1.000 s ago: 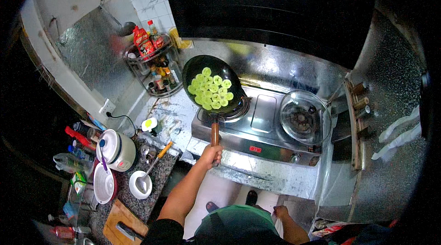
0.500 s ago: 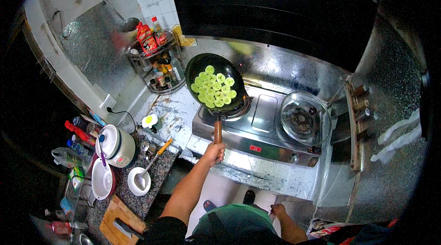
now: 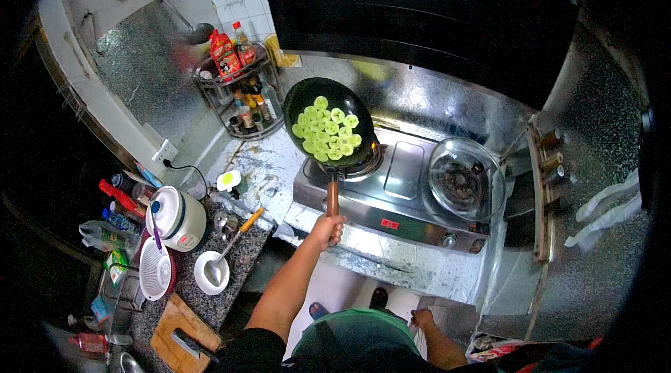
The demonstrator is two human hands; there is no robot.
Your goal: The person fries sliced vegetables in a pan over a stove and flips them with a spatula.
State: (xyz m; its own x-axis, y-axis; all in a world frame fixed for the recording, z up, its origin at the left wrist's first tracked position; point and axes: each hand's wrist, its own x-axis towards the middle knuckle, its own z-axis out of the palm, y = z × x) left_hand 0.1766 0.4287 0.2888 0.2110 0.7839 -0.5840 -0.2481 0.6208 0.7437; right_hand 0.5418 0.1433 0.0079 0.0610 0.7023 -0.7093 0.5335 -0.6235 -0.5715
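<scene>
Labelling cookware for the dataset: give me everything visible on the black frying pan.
The frying pan is round, black and looks like dark metal, with a brown, wood-like handle pointing toward the person. It holds a cluster of pale green slices. It sits over the left burner of the steel stove, apparently tilted; whether it touches the burner is unclear. The left hand grips the handle end.

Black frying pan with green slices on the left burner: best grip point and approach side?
Grip the brown wooden handle from the near, front-of-stove side. It juts from the black frying pan toward the person, clear of the burner; the left hand holds its end that way.
</scene>
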